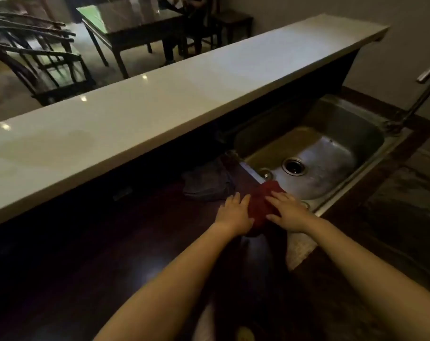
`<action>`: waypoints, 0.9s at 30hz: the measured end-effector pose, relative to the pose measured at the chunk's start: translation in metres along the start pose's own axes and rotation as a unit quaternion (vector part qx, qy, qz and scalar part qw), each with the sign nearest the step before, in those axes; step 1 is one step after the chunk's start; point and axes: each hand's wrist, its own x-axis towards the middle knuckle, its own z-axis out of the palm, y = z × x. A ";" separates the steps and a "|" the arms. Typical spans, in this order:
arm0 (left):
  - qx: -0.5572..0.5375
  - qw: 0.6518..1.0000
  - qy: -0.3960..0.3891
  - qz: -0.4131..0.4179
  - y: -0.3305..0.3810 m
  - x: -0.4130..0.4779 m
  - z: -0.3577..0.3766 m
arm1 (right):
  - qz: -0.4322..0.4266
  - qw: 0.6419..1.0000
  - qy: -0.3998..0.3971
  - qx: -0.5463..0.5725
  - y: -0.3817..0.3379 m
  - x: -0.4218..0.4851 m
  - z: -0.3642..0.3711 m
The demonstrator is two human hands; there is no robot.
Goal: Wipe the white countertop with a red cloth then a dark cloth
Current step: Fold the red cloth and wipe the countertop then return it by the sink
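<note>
Hands on a red cloth at the sink's edge

Red cloth (260, 203) lies bunched on a dark lower counter (110, 242), its far right end draped over the near left rim of a steel sink (351, 134). Both hands press on it from above. The left hand (234, 214) lies flat with fingers spread, covering the cloth's left edge. The right hand (286, 210) lies flat too, fingers extended over the cloth's right side; neither hand is curled around the fabric. Bare forearms reach in from the near edge of the view.

Just left of the red cloth and a little farther away, a dark cloth (205, 180) sits crumpled on the same dark counter, apart from the hands. A pale mat or towel (300, 247) shows beneath the right wrist.

Beyond and above these runs the white countertop (159, 102), a long raised ledge crossing from near left to far right, with small light reflections and a faint dull patch at its left end. A tap (420, 94) rises at the sink's far right. Past the ledge stand a dark table (125, 25) and wooden chairs (36, 57).
</note>
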 end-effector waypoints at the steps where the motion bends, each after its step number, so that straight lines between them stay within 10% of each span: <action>1: 0.011 1.000 -0.009 -0.003 0.006 0.006 0.005 | 0.001 1.000 -0.002 -0.003 0.006 0.002 0.001; 8: 0.052 0.997 -0.053 -0.007 0.015 0.039 0.042 | -0.051 0.995 -0.084 -0.017 0.041 0.018 0.004; 27: 0.006 0.999 0.027 -0.033 0.010 0.051 0.013 | -0.064 0.987 0.030 0.143 0.034 0.039 -0.012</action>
